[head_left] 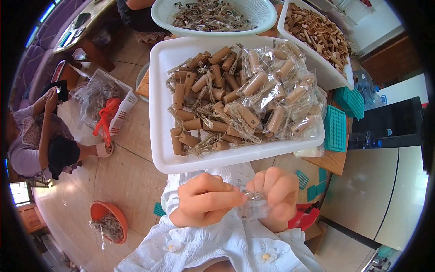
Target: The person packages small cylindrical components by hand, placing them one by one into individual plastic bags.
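Above my lap, a small clear plastic bag [252, 210] is pinched between my two hands. My left hand [206, 199] is closed, with its thumb and forefinger on the bag's upper edge. On the bag's other side my right hand [277, 192] is curled shut and slightly blurred. Whether anything is inside the bag, I cannot tell. Just beyond my hands is a white plastic tub [235, 156]. Brown cylinders [183, 96] with bundled cords lie loose in its left part, and several bagged cylinders [275, 119] fill its right part.
Behind the tub are a pale basin [158, 16] of small corded pieces and a white bin [346, 75] of wooden pieces. Teal trays [335, 129] stand at right. At left, another person [34, 140] sits near a white basket [129, 102]; an orange bucket [123, 216] stands on the floor.
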`<state>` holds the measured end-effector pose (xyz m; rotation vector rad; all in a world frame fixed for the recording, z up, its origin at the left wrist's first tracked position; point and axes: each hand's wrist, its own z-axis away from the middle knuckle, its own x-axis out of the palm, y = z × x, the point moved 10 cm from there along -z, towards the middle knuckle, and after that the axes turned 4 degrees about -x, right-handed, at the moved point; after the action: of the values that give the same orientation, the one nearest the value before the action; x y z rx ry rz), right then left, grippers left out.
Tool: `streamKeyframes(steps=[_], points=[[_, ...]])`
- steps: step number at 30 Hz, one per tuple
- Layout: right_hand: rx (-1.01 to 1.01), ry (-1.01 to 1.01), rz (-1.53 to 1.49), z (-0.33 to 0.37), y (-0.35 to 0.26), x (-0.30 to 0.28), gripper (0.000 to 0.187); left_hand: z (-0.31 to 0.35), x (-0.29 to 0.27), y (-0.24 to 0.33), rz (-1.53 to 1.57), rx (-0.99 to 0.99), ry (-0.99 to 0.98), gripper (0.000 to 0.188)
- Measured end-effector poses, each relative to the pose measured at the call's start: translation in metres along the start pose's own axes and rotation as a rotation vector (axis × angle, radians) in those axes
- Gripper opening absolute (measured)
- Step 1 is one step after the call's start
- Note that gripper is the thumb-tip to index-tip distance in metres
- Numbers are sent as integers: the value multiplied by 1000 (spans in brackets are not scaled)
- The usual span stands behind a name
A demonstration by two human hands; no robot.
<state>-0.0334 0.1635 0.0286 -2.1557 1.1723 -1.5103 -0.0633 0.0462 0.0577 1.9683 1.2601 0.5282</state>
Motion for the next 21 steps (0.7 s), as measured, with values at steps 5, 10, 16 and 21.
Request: streamKeyframes(steps=[5,10,16,21], points=[[-99,-32,378,0,-13,6,30,3,-6,-23,177,-265,13,24],[-323,-98,463,7,-31,23,27,4,1,-34,195,-445,-90,21],[-274,-204,539,3,-31,30,21,0,9,-16,123,-199,-164,23],[-55,-249,830,2,-16,19,26,3,4,-13,134,-141,-116,24]])
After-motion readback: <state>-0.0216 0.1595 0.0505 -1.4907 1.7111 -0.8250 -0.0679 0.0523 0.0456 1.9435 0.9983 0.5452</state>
